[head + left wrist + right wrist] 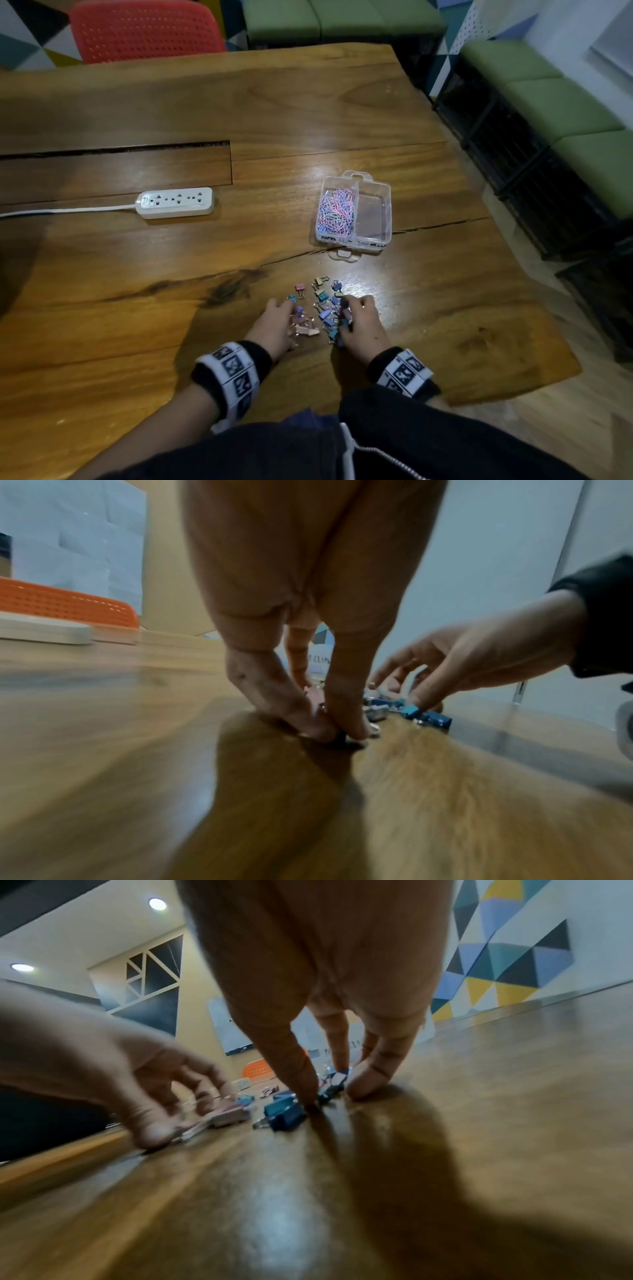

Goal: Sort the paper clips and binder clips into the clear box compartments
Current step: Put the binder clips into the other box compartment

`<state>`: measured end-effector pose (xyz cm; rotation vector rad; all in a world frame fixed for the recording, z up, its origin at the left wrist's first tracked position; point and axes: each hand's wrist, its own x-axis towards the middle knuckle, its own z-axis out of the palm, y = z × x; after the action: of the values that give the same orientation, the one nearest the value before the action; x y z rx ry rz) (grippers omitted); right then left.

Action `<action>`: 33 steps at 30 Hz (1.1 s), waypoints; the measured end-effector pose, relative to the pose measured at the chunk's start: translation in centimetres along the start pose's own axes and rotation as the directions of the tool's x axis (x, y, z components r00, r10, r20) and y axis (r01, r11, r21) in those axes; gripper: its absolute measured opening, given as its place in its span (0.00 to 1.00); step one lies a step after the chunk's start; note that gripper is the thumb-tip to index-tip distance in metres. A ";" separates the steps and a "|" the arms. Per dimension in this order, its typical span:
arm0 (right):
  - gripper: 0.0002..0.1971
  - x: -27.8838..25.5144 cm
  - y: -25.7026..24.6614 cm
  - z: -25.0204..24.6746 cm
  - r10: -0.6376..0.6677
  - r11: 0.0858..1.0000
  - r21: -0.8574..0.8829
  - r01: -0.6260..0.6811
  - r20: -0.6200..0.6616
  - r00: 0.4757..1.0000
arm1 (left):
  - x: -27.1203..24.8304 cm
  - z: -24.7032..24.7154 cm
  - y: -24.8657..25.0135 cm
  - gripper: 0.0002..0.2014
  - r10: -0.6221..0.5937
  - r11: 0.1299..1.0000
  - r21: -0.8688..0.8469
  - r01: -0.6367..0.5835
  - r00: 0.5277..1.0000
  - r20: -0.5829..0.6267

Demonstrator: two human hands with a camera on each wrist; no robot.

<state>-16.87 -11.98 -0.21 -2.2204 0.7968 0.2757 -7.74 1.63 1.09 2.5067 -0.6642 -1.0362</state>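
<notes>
A pile of pastel binder clips lies on the wooden table near its front edge. My left hand is at the pile's left side; its thumb and finger pinch a small binder clip against the wood. My right hand is at the pile's right side, and its thumb and fingers pinch binder clips. A blue binder clip lies loose between the hands. Beyond the pile stands the clear box: pink and blue paper clips fill its left compartment, and nothing shows in its right compartment.
A white power strip with its cable lies at the left middle of the table. A red chair stands behind the far edge. Green benches line the right side, past the table's right edge.
</notes>
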 end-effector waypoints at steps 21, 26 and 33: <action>0.30 1.9 1.2 -2.7 -0.128 0.984 -0.108 0.139 0.109 0.986 | 3.0 1.9 3.8 0.09 0.134 0.968 0.227 -0.103 0.983 -0.126; 0.29 2.9 0.3 -3.2 -0.023 0.996 -0.087 0.036 0.147 0.989 | 3.3 1.5 4.1 0.04 0.080 0.987 0.147 -0.059 0.987 -0.139; 0.13 3.8 0.2 -3.5 0.027 1.000 -0.018 -0.026 0.099 0.995 | 3.0 1.4 3.2 0.04 0.066 0.997 -0.021 -0.070 0.984 -0.163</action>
<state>-14.15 -16.35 0.49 -2.1950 0.7732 0.4038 -7.86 -2.85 0.00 2.4932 -0.6775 -0.8018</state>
